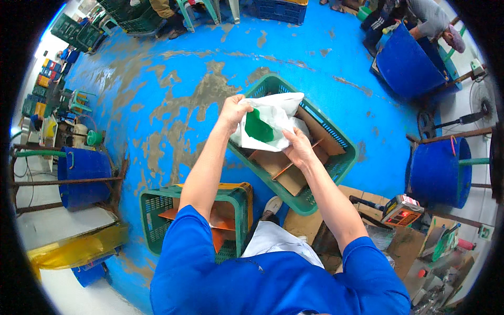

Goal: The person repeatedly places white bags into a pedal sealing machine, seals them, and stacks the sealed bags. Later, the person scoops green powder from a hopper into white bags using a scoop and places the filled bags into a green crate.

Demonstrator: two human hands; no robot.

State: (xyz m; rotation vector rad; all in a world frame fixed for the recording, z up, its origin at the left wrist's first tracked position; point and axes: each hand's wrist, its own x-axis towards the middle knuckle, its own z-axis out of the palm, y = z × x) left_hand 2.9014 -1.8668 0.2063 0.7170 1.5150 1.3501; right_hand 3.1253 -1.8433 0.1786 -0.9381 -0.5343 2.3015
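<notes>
Between my two hands is a white bag with its mouth spread, and bright green material shows inside; whether it is powder or something else I cannot tell. My left hand pinches the bag's left edge. On the near right edge, my right hand grips the bag with thumb and fingers. The bag is over a green plastic crate set at a slant on the floor. Brown cardboard pieces line and divide this crate. Another pale bundle partly shows behind the bag, mostly hidden.
Another green crate with orange pieces stands at my left, close to my legs. Cardboard, a boxed item and tools crowd the lower right. Blue drums stand along both sides. At the far right a person bends over a blue drum.
</notes>
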